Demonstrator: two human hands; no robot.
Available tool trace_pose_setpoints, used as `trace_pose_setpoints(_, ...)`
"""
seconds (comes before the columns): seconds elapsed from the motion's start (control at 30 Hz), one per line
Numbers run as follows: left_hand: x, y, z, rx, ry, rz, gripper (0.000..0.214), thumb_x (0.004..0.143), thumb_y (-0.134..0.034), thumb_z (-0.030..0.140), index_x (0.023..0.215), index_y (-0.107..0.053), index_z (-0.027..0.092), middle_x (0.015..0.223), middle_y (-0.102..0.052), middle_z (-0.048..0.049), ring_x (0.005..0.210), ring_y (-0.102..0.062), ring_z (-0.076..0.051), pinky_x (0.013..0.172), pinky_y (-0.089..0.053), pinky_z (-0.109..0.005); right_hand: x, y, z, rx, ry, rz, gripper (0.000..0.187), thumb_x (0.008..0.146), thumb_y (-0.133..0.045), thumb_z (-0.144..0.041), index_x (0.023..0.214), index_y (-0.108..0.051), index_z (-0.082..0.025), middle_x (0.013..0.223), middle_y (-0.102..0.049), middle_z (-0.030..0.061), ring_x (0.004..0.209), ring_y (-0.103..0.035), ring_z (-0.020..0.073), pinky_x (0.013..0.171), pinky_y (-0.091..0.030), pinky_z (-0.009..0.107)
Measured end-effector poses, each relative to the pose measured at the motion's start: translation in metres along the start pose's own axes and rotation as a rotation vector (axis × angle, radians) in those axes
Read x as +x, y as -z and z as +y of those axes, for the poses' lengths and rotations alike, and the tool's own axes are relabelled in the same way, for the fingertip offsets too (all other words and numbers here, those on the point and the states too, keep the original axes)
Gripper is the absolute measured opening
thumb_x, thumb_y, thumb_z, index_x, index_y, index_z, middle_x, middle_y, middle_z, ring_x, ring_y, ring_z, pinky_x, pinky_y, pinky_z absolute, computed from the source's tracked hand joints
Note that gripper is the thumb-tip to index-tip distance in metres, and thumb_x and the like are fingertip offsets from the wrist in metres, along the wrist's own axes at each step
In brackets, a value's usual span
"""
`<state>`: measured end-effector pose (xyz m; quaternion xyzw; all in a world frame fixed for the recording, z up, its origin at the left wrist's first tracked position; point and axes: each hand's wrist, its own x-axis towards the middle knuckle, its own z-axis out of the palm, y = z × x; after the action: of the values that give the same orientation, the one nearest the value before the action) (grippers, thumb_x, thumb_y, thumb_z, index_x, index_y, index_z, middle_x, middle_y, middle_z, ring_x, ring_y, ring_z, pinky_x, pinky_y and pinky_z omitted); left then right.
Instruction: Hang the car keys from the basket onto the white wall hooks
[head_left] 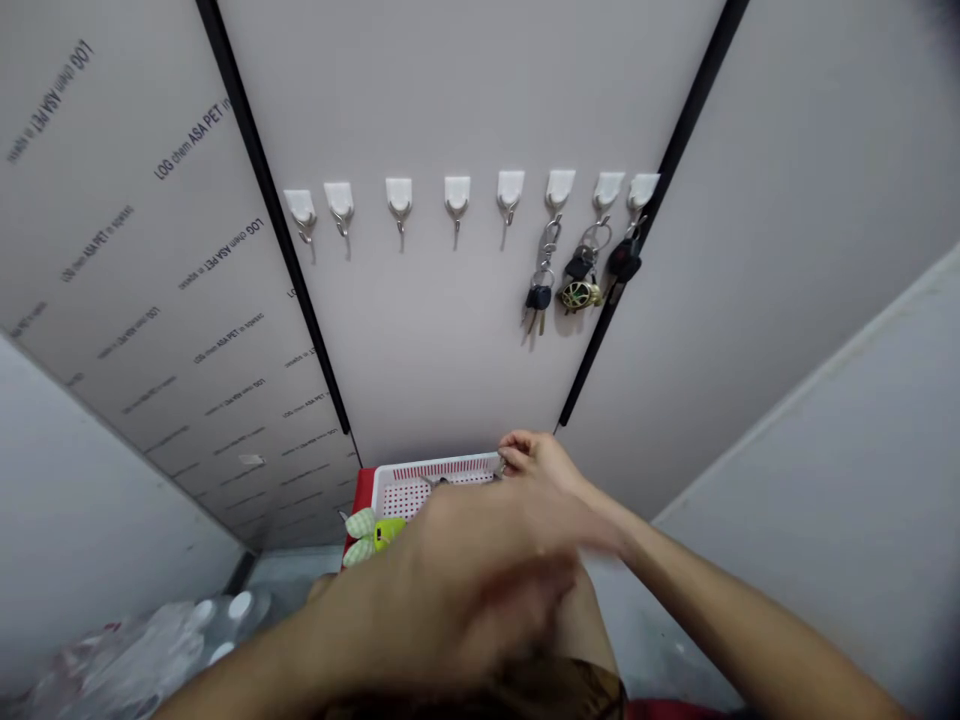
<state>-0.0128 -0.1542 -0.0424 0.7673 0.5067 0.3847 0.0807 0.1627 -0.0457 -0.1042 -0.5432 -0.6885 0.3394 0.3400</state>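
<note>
Since motion blurs left hand (457, 580), its state is unclear; right hand (536, 458) curls at white basket rim (435, 468), grip uncertain.

A pale grey panel wall (450, 350) rises ahead, edged by black trim strips (264, 215) at its joins. The neighbouring left panel (187, 280) carries rows of printed dark lettering, and plain grey side walls (825, 500) close in at both edges under flat, even light.

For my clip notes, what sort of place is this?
Probably a home entryway or small storage nook: a row of white wall hooks holds sets of keys, and a red-and-white plastic basket sits below them.
</note>
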Motion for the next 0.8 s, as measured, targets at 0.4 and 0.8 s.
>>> trace_pose_setpoints(0.4,0.053,-0.088,-0.081,-0.578,0.152,-0.429,0.027,0.062,-0.045,0.016,0.089,-0.049,0.015,0.080,-0.055,-0.0026,0.073,-0.048,-0.012,0.067,-0.037,-0.023,0.013,0.010,-0.028,0.655,-0.142,0.218,0.016,0.057,-0.051,-0.022,0.070,-0.045,-0.014,0.042,-0.050,-0.0051,0.040,-0.048,0.0064,0.046,-0.043,0.022)
trace_pose_setpoints(0.8,0.072,-0.069,-0.071,-0.930,0.258,-0.401,0.021,0.060,-0.047,0.015,0.080,-0.051,0.013,0.073,-0.054,-0.0008,0.069,-0.047,-0.010,0.066,-0.036,-0.022,0.007,0.011,-0.032,0.133,0.131,0.102,0.020,0.061,-0.047,-0.023,0.078,-0.053,-0.015,0.080,-0.055,0.0035,0.075,-0.050,0.0113,0.070,-0.037,0.026)
